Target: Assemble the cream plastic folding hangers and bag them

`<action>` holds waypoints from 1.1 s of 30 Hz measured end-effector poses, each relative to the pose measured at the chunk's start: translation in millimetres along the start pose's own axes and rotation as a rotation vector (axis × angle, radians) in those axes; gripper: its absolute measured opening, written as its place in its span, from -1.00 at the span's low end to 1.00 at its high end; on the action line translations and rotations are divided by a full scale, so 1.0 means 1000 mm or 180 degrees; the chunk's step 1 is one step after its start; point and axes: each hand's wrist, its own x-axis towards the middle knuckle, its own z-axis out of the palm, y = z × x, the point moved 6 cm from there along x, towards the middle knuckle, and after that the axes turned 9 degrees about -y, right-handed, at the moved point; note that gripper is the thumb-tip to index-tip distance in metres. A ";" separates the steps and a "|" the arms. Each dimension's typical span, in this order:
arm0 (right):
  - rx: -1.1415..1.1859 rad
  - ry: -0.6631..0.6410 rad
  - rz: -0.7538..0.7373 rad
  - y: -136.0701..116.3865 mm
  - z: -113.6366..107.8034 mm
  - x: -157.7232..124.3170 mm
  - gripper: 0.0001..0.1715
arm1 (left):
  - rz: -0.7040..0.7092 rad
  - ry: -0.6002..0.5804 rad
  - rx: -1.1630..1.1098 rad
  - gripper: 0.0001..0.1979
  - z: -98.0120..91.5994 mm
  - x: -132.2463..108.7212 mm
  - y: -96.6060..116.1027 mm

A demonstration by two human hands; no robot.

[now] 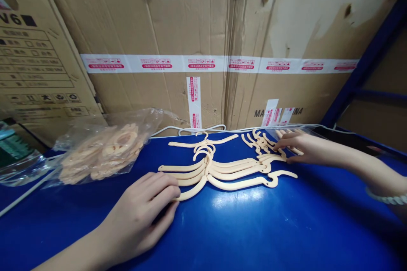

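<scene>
Several cream plastic hangers [222, 169] lie fanned out on the blue table [254, 228]. My left hand [143, 211] rests palm down at the left ends of the hangers, fingers bent and pressed on them. My right hand [297, 148] reaches to the right ends, fingertips pinching at a pile of loose cream hanger pieces [260, 142] beside a clear bag. What the fingers grip is partly hidden.
A clear plastic bag of cream ring-shaped parts [104, 152] lies at the left. A water bottle in plastic [12, 152] stands at the far left edge. Large cardboard boxes [203, 42] wall off the back. A white cable [190, 129] runs along the table's rear edge.
</scene>
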 end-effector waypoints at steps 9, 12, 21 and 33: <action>-0.0110 0.0228 0.0078 0.011 0.012 0.012 -0.65 | 0.0048 -0.0008 0.0001 -0.82 -0.001 0.002 0.002; -0.0132 0.0369 0.0102 0.009 0.009 0.013 -0.68 | 0.0026 -0.0017 0.0001 -0.83 0.000 0.002 0.001; -0.0250 0.0601 -0.0632 -0.045 0.006 0.016 -0.61 | -0.0005 0.0007 -0.0059 -0.83 0.000 0.001 0.001; -0.1422 0.0520 -0.0846 -0.053 0.018 0.028 -0.63 | -0.0017 -0.0052 -0.0110 -0.84 0.003 0.002 0.000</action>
